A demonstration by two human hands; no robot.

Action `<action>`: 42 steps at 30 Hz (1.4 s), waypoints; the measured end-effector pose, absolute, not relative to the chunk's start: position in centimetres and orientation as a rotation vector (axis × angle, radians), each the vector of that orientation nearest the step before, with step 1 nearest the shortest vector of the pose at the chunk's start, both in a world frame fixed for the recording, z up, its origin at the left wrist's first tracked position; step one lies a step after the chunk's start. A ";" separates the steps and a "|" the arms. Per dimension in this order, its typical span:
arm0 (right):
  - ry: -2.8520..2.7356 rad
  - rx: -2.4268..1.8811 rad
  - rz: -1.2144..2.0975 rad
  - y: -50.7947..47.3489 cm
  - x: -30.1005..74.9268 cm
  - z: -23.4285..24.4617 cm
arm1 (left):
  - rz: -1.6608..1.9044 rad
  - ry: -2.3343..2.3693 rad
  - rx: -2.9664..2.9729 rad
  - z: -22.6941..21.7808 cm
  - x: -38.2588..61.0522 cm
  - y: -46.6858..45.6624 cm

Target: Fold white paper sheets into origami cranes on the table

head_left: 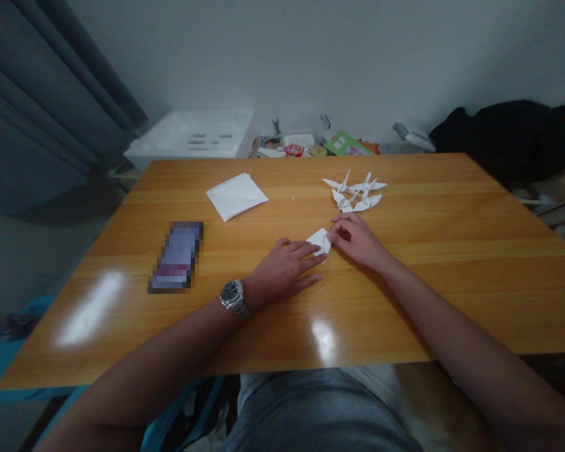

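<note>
A small folded piece of white paper (pixel 319 240) lies on the wooden table between my hands. My left hand (pixel 287 267), with a metal watch (pixel 232 295) at the wrist, rests with fingers spread, their tips pressing on the paper's left and lower part. At the paper's right edge, the thumb and index finger of my right hand (pixel 356 238) pinch its corner. Just beyond my right hand stand several folded white paper cranes (pixel 358 190) in a cluster.
White punched-hole notepad sheets (pixel 236 196) lie on the table (pixel 428 207) at the back left. A phone (pixel 177 257) with a blurred-out screen sits at the left. Behind the far edge are a white plastic bin (pixel 193 135), a green booklet (pixel 346 144) and a black cloth (pixel 508 138).
</note>
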State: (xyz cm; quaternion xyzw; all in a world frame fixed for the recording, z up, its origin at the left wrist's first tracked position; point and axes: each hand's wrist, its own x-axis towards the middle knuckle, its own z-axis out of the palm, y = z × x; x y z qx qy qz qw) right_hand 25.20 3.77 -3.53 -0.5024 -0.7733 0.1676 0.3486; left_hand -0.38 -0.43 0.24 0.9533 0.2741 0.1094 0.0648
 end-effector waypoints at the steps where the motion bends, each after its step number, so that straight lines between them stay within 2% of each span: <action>1: -2.010 -1.293 0.445 3.8 25.3 -3.5 | 0.326 0.827 2.877 0.3 -0.4 -0.5; 42: -1.993 -1.312 0.386 3.8 24.6 -3.7 | 0.226 0.769 2.996 0.3 -0.6 0.2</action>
